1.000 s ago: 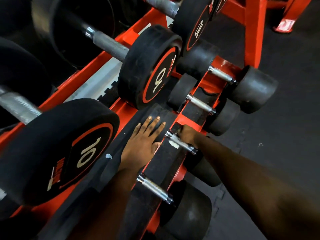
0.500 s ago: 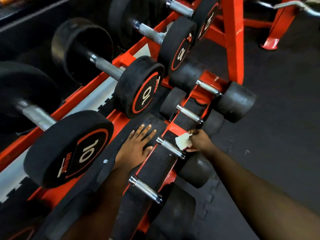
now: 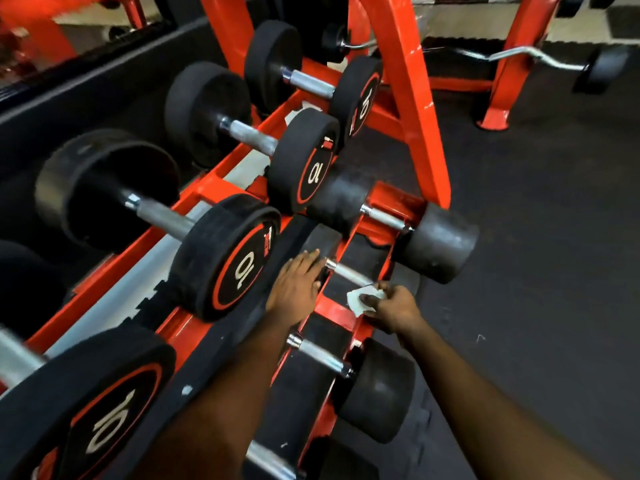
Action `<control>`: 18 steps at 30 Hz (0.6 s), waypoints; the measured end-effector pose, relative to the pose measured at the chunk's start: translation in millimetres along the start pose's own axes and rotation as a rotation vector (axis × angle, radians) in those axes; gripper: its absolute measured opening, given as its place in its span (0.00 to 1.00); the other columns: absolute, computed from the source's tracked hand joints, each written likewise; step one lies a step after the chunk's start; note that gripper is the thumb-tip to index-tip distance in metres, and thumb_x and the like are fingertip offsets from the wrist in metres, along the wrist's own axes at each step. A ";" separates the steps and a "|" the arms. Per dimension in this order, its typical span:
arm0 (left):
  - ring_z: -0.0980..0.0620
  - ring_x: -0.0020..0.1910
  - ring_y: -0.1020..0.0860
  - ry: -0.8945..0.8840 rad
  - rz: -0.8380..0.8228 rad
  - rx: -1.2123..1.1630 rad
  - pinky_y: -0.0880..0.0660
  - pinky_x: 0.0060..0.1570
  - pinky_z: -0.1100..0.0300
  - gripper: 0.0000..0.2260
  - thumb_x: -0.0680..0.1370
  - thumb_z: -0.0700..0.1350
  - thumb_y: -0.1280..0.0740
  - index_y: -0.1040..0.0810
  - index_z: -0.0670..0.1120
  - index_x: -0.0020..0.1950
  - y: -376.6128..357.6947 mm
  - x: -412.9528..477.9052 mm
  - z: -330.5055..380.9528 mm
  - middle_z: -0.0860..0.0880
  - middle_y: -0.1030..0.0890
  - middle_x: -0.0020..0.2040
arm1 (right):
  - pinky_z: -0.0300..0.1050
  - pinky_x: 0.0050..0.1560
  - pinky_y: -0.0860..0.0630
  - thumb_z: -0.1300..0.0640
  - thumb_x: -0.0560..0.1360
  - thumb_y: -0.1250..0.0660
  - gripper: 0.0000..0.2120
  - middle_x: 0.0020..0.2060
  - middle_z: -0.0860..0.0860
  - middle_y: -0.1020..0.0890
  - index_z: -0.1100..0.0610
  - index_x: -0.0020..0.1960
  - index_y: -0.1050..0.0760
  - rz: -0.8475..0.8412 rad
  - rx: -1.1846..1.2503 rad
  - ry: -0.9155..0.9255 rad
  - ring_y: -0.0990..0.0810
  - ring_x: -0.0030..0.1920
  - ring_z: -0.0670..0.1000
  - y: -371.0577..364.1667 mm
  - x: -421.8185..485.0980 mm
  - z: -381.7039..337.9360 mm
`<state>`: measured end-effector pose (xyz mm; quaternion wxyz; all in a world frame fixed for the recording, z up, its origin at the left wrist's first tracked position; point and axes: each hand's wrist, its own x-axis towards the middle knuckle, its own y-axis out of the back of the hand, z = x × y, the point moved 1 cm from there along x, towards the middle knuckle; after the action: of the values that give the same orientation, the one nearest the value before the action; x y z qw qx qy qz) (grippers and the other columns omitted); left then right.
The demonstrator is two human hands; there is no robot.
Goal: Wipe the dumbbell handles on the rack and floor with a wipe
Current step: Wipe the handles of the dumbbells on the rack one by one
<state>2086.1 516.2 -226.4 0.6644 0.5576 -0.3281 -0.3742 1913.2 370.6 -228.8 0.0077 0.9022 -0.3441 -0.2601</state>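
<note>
The work sits on the low tier of the orange rack (image 3: pixel 405 98), where 4 small dumbbells lie across black padded rails with their steel bars facing up, easy to reach from above. The right hand (image 3: pixel 394 308) is clamped on a white wipe (image 3: pixel 363 300), thumb and fingertips pinching it into a crumpled pad. It holds the wipe at the outer end of the second handle (image 3: pixel 348 274), counted from the far end. Whether the wipe touches the steel or sits just beside it I cannot tell through the blur. A pinch like that leaves a loose flap free to fold round the bar, which would suit a slide along its length. The left hand (image 3: pixel 296 289) lies flat with fingers straight, holding nothing, on the black surface at that handle's inner end. This is either the dumbbell's inner head or the rail pad, I cannot tell which. I judge it is placed there to stop the round weight rolling under the rub. The far handle (image 3: pixel 384 218) and the near handle (image 3: pixel 320 356) lie on either side, apart from both hands. On the upper tier rest larger dumbbells marked 10 (image 3: pixel 242 261), their knurled grips set farther back. The dark rubber floor (image 3: pixel 536 237) runs along the rack's right side.
</note>
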 end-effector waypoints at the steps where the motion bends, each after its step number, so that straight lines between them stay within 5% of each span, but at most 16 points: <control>1: 0.47 0.79 0.40 -0.032 -0.031 0.035 0.39 0.76 0.46 0.28 0.77 0.44 0.37 0.35 0.49 0.79 -1.3 9.9 0.5 0.50 0.38 0.80 | 0.56 0.40 0.18 0.58 0.66 0.27 0.04 0.38 0.55 0.14 0.49 0.38 0.19 0.061 -0.061 0.013 0.15 0.42 0.60 3.4 6.7 2.3; 6: 0.47 0.82 0.54 -0.125 -0.056 0.111 0.52 0.80 0.48 0.37 0.72 0.42 0.50 0.48 0.47 0.83 -15.6 26.3 -7.5 0.50 0.51 0.83 | 0.39 0.45 0.25 0.61 0.69 0.28 0.05 0.42 0.52 0.14 0.52 0.42 0.17 0.228 -0.251 0.198 0.18 0.42 0.50 1.1 41.5 -16.8; 11: 0.50 0.82 0.57 -0.098 -0.014 0.030 0.57 0.78 0.52 0.40 0.68 0.45 0.57 0.51 0.47 0.83 -27.3 32.3 -10.5 0.51 0.52 0.83 | 0.50 0.46 0.23 0.55 0.75 0.35 0.09 0.44 0.58 0.15 0.56 0.49 0.17 0.361 -0.458 0.279 0.18 0.48 0.61 -40.2 102.6 -36.4; 15: 0.53 0.82 0.58 -0.083 -0.037 -0.046 0.58 0.78 0.54 0.38 0.71 0.45 0.55 0.51 0.50 0.83 -31.7 36.8 -16.1 0.54 0.53 0.83 | 0.51 0.50 0.22 0.63 0.76 0.40 0.12 0.48 0.58 0.15 0.56 0.53 0.19 0.258 -0.637 0.273 0.17 0.49 0.59 -83.3 120.4 -25.1; 18: 0.56 0.81 0.60 -0.065 -0.035 -0.086 0.61 0.77 0.57 0.36 0.72 0.45 0.55 0.51 0.51 0.83 -28.2 35.5 -13.2 0.56 0.54 0.83 | 0.50 0.61 0.24 0.66 0.72 0.42 0.22 0.59 0.57 0.19 0.59 0.63 0.24 0.267 -0.732 0.473 0.20 0.58 0.56 -100.6 103.7 3.0</control>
<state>2111.6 489.3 -255.7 0.6703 0.5217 -0.3231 -0.4173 2039.0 383.0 -298.9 0.4380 0.8224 -0.3315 -0.1482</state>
